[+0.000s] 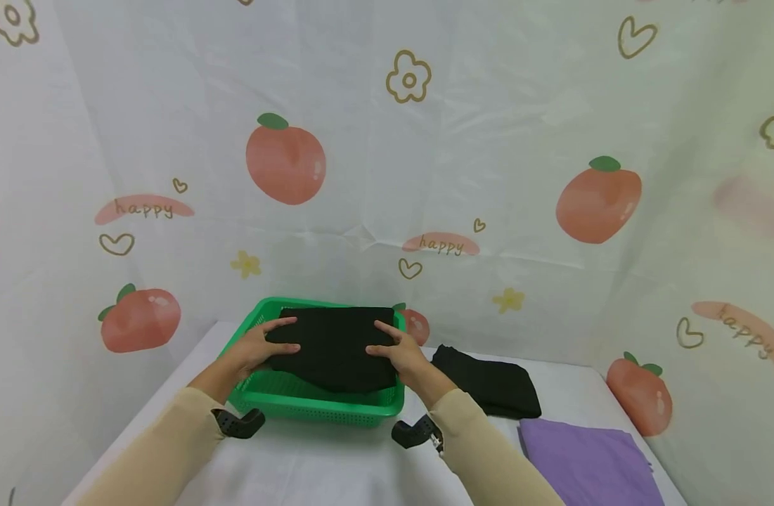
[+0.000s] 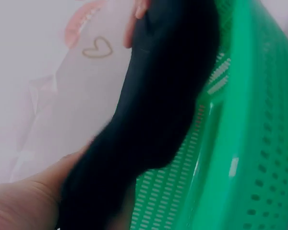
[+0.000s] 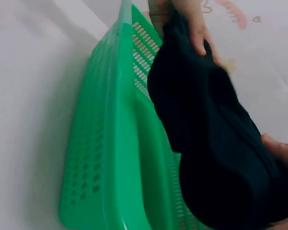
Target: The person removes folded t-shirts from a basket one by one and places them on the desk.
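Observation:
A folded black cloth [image 1: 336,351] is held up by both hands over the green plastic basket [image 1: 313,406]. My left hand [image 1: 252,348] grips its left end, the thumb and fingers on either side of the fabric. At the opposite end, my right hand [image 1: 404,355] holds it the same way. In the left wrist view the cloth [image 2: 158,86] sags in the middle above the slotted basket floor. The right wrist view shows the cloth [image 3: 216,139] in thick, soft folds beside the basket wall [image 3: 93,143]. What kind of garment it is cannot be told.
A second folded black cloth [image 1: 488,383] lies on the white-covered table [image 1: 311,464], right of the basket. Nearer the front right is a folded purple cloth [image 1: 592,460]. Behind the table hangs a white curtain [image 1: 488,140] printed with fruit, hearts and flowers.

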Motion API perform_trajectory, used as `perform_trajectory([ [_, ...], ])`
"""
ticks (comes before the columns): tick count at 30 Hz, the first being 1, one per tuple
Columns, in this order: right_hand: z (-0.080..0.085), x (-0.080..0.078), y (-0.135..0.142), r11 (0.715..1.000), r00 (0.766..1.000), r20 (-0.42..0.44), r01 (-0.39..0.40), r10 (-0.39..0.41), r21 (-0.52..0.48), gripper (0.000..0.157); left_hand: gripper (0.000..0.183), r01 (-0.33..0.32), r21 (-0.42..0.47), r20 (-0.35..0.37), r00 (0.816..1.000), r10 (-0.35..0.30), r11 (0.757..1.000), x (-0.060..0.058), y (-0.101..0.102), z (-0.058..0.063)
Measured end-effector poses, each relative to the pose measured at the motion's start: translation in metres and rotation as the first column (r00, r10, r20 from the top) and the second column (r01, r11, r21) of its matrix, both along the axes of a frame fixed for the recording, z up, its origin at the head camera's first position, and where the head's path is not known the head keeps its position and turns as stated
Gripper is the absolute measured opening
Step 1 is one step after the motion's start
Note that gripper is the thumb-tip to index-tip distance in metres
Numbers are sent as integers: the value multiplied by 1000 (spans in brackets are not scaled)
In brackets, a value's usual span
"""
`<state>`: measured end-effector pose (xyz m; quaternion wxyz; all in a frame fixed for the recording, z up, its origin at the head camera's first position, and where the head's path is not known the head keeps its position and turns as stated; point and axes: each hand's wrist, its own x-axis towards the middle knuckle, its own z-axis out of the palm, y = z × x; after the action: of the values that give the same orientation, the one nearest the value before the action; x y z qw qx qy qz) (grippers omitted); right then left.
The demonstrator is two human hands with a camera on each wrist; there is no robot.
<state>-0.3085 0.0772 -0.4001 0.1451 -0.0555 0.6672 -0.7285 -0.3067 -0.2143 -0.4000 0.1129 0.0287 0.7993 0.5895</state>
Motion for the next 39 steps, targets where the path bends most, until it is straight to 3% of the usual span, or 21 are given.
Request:
perform_trajectory([
  [6, 3, 7, 24, 997, 997, -30, -70, 70, -16, 64, 78, 4, -6, -55, 998, -4, 1000, 11, 12, -3],
  [11, 8, 18, 45, 998, 998, -5, -59, 59, 16, 64, 77, -12, -17, -87, 996, 10, 1000, 17, 30, -2],
  [19, 3, 34, 77, 997, 999, 6, -39, 38, 68, 65, 73, -37, -60, -113, 993, 30, 998, 31, 60, -1],
  [29, -8, 48, 99, 997, 1000, 10, -12, 11, 81, 66, 68, -55, -153, -156, 987, 31, 987, 32, 84, -12],
  [36, -13, 55, 113, 999, 1000, -28, -5, 7, 53, 65, 65, -59, -171, -186, 982, 27, 983, 34, 99, -14],
  [39, -14, 60, 119, 996, 999, -38, 11, -7, 85, 65, 64, -55, -179, -197, 980, 19, 982, 35, 105, -14],
])
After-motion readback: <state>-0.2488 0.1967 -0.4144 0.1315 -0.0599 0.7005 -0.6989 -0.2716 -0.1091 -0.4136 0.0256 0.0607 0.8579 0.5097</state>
